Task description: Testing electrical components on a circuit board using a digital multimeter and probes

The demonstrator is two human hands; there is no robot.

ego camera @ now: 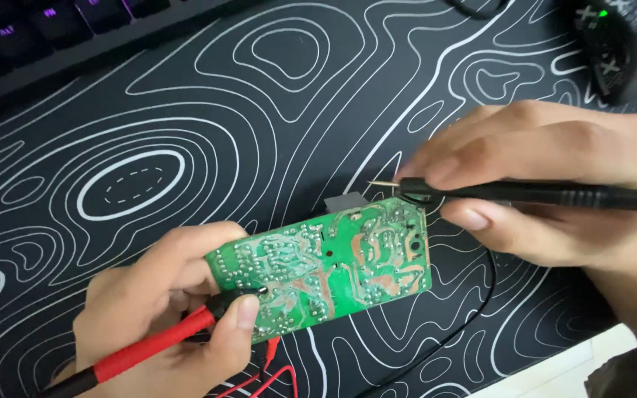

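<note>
A green circuit board (pixel 333 265) lies solder side up on the black desk mat, tilted slightly. My left hand (pixel 160 309) holds a red test probe (pixel 141 346) between thumb and fingers, its black tip touching the board's left part, while the fingers also steady that end of the board. My right hand (pixel 547 177) grips a black test probe (pixel 540 195) held nearly level, its thin metal tip hovering just above the board's upper right corner.
The black desk mat (pixel 208 125) with white contour lines covers the desk. A dark keyboard (pixel 46 33) with purple-lit keys sits at the top left, a black mouse (pixel 617 44) at the top right. Red leads (pixel 270 376) and a black lead (pixel 473 309) trail below the board.
</note>
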